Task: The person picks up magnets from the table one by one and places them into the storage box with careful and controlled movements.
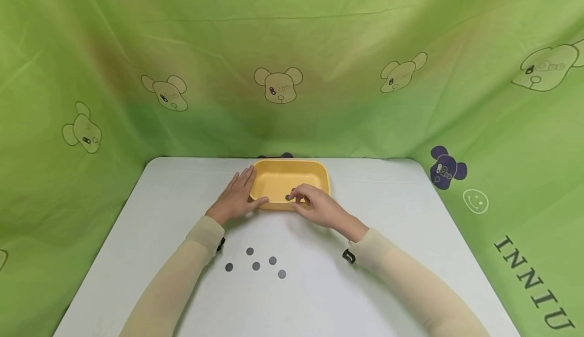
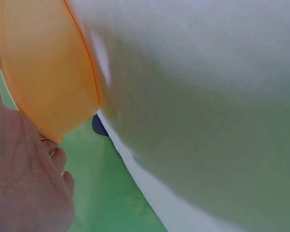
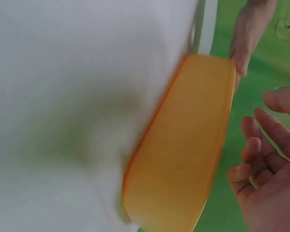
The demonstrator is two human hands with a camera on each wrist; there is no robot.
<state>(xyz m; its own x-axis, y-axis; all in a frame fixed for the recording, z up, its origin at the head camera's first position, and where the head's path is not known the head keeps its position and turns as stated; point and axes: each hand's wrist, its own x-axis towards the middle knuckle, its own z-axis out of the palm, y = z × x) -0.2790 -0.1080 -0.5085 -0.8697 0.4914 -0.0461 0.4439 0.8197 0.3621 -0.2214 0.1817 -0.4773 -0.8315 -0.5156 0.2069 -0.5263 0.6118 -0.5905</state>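
A yellow rectangular basin (image 1: 289, 167) stands near the table's far edge. My left hand (image 1: 234, 200) rests against its left end, fingers extended along that side and thumb at the front rim. My right hand (image 1: 319, 208) is over the basin's front right rim, fingers loosely bent and thumb apart. A small dark disc (image 1: 288, 197) shows right by its fingertips, over the basin's inside. In the right wrist view, the right fingers (image 3: 261, 157) are curled loosely beside the basin wall (image 3: 183, 140), and no disc shows between them. Several dark grey discs (image 1: 256, 266) lie on the table nearer to me.
The white table (image 1: 365, 296) is enclosed by green fabric (image 1: 219, 38) printed with bear heads. A black wrist strap piece (image 1: 349, 256) shows at the right sleeve. The table's back edge runs just behind the basin.
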